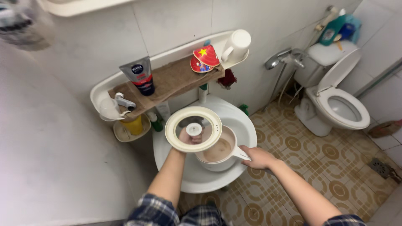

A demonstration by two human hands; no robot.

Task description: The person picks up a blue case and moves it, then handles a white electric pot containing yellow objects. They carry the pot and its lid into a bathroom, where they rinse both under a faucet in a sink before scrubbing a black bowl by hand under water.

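My left hand [190,137] holds a round glass lid [193,128] with a cream rim and a white knob, raised above the sink. Seen through the glass, my fingers grip it from behind. My right hand [258,157] grips the handle of a white pot [217,152] that sits in the white sink basin [234,125]. Brownish cloudy liquid fills the pot. The lid covers the pot's left part from view.
A wall shelf [167,79] above the sink carries a dark tube, a white mug, a red cap-shaped item and a cup. A yellow container hangs below it. A toilet [339,106] with raised lid stands at right, a hand shower beside it. The floor is patterned tile.
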